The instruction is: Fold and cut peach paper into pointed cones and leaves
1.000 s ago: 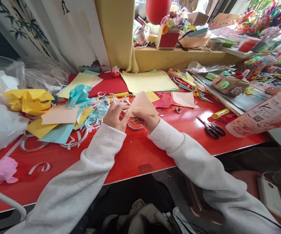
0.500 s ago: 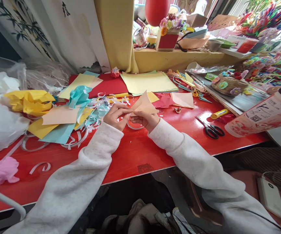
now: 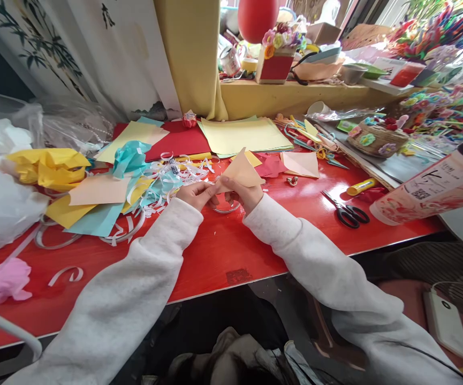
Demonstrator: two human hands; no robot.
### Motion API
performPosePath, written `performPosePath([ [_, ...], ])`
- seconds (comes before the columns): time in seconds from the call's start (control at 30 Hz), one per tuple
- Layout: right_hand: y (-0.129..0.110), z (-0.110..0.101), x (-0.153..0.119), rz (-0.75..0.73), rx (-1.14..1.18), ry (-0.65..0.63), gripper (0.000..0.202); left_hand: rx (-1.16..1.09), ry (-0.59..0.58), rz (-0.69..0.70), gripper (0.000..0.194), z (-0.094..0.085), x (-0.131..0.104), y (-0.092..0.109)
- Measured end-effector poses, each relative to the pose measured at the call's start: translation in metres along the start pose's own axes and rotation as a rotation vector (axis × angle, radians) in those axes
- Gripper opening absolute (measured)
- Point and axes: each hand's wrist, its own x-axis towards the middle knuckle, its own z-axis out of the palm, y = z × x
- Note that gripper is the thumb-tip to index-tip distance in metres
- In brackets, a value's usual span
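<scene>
A folded peach paper (image 3: 244,170) is held over the middle of the red table (image 3: 223,251). My right hand (image 3: 244,193) grips it along its lower edge. At its lower left corner, my left hand (image 3: 197,193) pinches the paper, its fingertips meeting those of my right hand. Beneath the hands lies a clear ring (image 3: 226,209), partly hidden by fingers. Behind the held paper are a yellow sheet (image 3: 252,158), red paper pieces (image 3: 270,166) and a pale peach sheet (image 3: 301,163).
Black scissors (image 3: 347,212), a yellow glue stick (image 3: 362,186) and a large cup (image 3: 427,187) are on the right. Left are coloured sheets (image 3: 99,190), white paper curls, crumpled yellow paper (image 3: 50,167) and a pink crumple (image 3: 6,282). A pale yellow stack (image 3: 245,135) lies at the back.
The peach paper has shifted slightly right and turned a little. My left hand's fingers have curled down and closed more tightly at the paper's corner; more of the ring shows.
</scene>
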Motion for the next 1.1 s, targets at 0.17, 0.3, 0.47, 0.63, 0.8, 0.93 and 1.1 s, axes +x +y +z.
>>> performPosePath([
  [0.17,0.001,0.0,0.0,0.002,0.047,-0.031,0.028,-0.011,-0.017,0.016,0.033,0.0,0.0,-0.004],
  [0.3,0.001,-0.002,0.0,0.055,0.126,-0.044,0.027,0.007,-0.01,0.02,0.032,0.001,-0.002,-0.005],
  [0.47,-0.002,-0.002,0.0,0.06,0.21,-0.035,0.028,-0.208,-0.064,-0.063,0.031,0.004,-0.002,-0.002],
  [0.63,0.001,-0.002,0.0,0.075,0.171,-0.022,0.034,-0.241,-0.063,-0.104,0.033,0.005,-0.003,-0.001],
  [0.8,0.002,-0.006,-0.001,0.12,0.008,0.025,0.026,0.245,0.084,-0.009,0.033,0.005,-0.006,0.004],
  [0.93,-0.003,-0.007,-0.002,0.136,-0.121,-0.076,0.025,0.305,0.19,0.013,0.034,0.0,-0.003,0.005],
  [1.1,-0.008,-0.003,-0.006,0.218,-0.224,-0.314,0.032,0.099,0.053,-0.04,0.032,-0.007,0.004,0.0],
])
